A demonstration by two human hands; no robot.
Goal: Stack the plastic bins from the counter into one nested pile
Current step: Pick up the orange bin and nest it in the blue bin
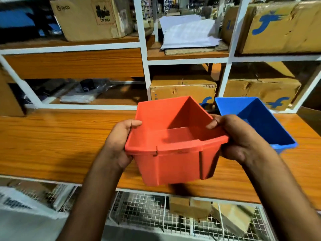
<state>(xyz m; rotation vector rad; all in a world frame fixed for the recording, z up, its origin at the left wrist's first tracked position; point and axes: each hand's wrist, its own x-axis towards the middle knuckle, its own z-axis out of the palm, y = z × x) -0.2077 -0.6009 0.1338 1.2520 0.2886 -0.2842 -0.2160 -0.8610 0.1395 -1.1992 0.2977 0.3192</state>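
Observation:
A red plastic bin (173,162) is held in the air above the front edge of the wooden counter (52,141), its open top facing up. My left hand (118,143) grips its left rim, thumb over the edge. On the right rim, my right hand (239,138) grips with the thumb inside the bin. A blue plastic bin (260,119) stands on the counter just behind and to the right of my right hand, which hides part of its near left side.
White-framed shelves behind the counter hold cardboard boxes (182,89), a pile of papers (189,33) and bagged items (81,94). Below the counter's front edge sit wire-mesh baskets (147,214) with small boxes. The counter's left half is bare wood.

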